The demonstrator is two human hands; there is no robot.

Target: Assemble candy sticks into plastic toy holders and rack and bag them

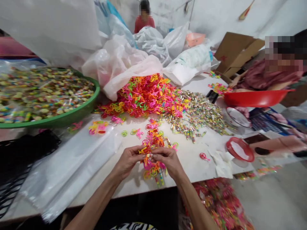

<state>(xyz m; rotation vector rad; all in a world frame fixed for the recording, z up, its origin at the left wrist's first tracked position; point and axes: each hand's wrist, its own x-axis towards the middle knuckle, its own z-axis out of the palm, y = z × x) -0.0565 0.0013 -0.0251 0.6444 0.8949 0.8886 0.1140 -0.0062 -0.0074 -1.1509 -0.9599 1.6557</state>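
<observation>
My left hand [128, 160] pinches a small yellow-and-orange plastic toy [143, 149]. Close beside it, the fingertips of my right hand [169, 159] are pressed together at a tiny pale piece; the fingers hide most of it. Both hands meet over a strip of small bright plastic toys [153, 134] on the white table [189, 169]. Some tubes with coloured contents stick out below the hands. Beyond lies a large heap of pink, red, orange and green plastic toys [146, 95], spilling from a white plastic bag [136, 68]. A pile of small candy-filled tubes [196, 111] adjoins it.
A big green basin [96, 92] of small wrapped pieces stands left, near flat clear plastic bags [79, 159]. At right are a small red bowl [240, 148] and a red basin [256, 97] before a seated person [268, 76]. Another person [144, 22] sits behind bags.
</observation>
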